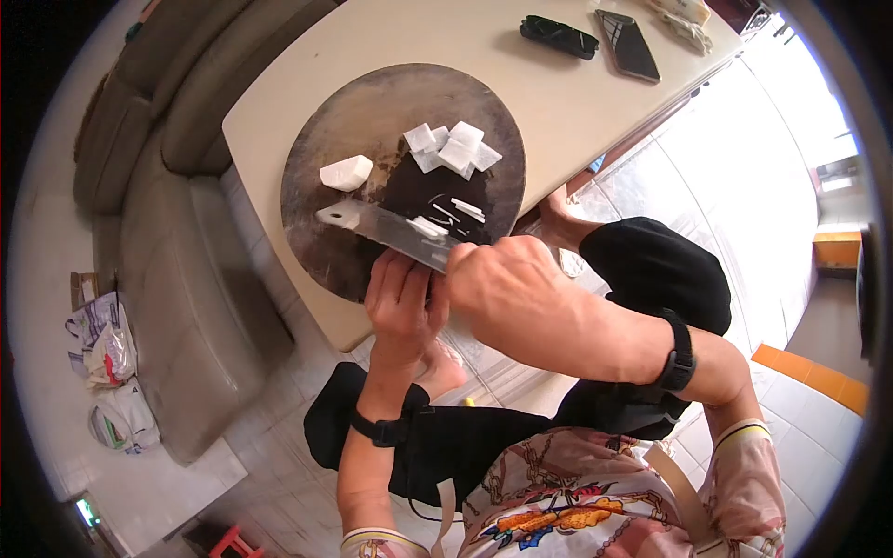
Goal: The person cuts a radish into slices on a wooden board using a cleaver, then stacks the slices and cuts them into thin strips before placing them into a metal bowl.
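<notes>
A round dark chopping board [316,121] lies on the table. My right hand [507,279] is closed round the handle of a cleaver [386,231], whose broad blade stretches left across the board. Against the near side of the blade, my left hand [400,296] presses down with curled fingers; whatever is under them is hidden. Thin white strips [430,226] lie along the far side of the blade, and more cut strips [468,209] are scattered just beyond. A faceted white chunk [346,173] sits left on the board. Flat white slices [456,149] are piled at its upper right.
The pale table [279,88] holds a black case [558,37] and a phone [629,45] at the far right. A grey sofa [209,279] runs along the left. Bags [107,344] are on the left. My knees are below the table's near edge.
</notes>
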Demonstrator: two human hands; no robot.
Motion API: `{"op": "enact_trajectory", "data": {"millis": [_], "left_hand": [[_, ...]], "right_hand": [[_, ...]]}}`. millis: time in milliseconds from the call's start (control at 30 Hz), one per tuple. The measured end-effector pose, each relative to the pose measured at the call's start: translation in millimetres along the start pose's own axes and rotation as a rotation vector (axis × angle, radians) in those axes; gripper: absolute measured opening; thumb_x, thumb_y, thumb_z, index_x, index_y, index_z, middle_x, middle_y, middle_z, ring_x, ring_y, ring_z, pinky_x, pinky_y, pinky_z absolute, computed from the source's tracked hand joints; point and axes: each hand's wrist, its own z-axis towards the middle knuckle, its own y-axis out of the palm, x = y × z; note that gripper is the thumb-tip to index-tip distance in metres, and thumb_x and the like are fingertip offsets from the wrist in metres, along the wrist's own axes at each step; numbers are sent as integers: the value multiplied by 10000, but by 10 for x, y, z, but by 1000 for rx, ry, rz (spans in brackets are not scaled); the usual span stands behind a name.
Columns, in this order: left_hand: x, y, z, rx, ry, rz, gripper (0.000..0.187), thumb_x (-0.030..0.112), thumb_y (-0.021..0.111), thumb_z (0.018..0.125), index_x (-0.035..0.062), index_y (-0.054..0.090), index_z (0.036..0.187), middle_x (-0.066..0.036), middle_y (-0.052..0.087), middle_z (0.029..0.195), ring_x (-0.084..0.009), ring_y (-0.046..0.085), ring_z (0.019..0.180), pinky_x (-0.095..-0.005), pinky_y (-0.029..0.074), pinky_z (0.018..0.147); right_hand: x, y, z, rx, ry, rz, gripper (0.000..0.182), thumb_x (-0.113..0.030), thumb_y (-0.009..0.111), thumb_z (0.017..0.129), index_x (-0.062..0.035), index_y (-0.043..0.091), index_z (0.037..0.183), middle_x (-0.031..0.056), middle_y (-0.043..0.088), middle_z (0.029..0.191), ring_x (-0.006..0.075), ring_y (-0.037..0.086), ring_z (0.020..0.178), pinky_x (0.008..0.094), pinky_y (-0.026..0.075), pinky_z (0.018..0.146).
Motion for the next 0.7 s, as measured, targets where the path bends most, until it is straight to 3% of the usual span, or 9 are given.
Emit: {"op": "enact_trajectory", "data": {"millis": [33,100,233,333,400,533,567,700], "left_hand": [[2,-9,7,5,-4,4,189,42,690,742,-29,642,910,-176,611,889,-400,596,823,-462,515,740],[20,-32,28,-19,-9,5,186,35,691,740,-28,641,908,-175,609,890,-398,595,811,-460,514,732],[20,-28,69,13,27,-7,197,34,697,733,-26,643,912,-175,610,892,-396,596,805,-455,513,724],[54,-33,60,8,5,12,205,35,707,722,-27,645,907,-174,612,889,-399,597,806,-452,514,717],[34,-29,39,-2,16,32,203,37,712,718,-27,647,900,-173,614,884,-394,601,799,-447,515,710],[-4,-18,7,14,-3,3,185,29,711,720,-30,645,882,-171,613,875,-384,597,773,-441,513,694],[12,-35,39,7,3,-3,178,22,708,720,-32,643,877,-170,612,872,-380,594,763,-438,512,691],[37,-47,75,5,17,-19,162,4,700,719,-38,636,862,-173,609,872,-374,584,752,-433,507,689]], "right_hand": [[-23,-37,-21,-3,-7,-1,130,55,569,620,94,488,714,183,533,548,341,606,504,389,458,440],[-89,-140,-115,-131,71,-29,92,-49,668,611,14,628,664,141,609,673,275,664,631,328,503,509],[-94,-123,-145,-91,50,-10,146,44,574,612,94,488,720,173,535,544,335,601,489,381,451,425],[-84,-52,-109,-90,32,-51,140,41,573,617,90,496,722,160,535,545,324,606,498,369,453,434],[-45,-6,-17,13,-92,-38,131,38,577,621,86,505,720,150,533,547,317,614,516,363,459,450],[-24,-69,-59,-56,74,35,122,31,583,631,73,501,712,187,543,554,345,615,537,393,465,471],[-56,-129,-111,-115,79,-7,101,-64,662,639,24,628,675,175,577,654,286,657,624,359,509,522],[-88,-159,-147,-182,78,-30,102,-58,667,640,24,641,694,179,578,661,293,657,624,358,516,529]]}}
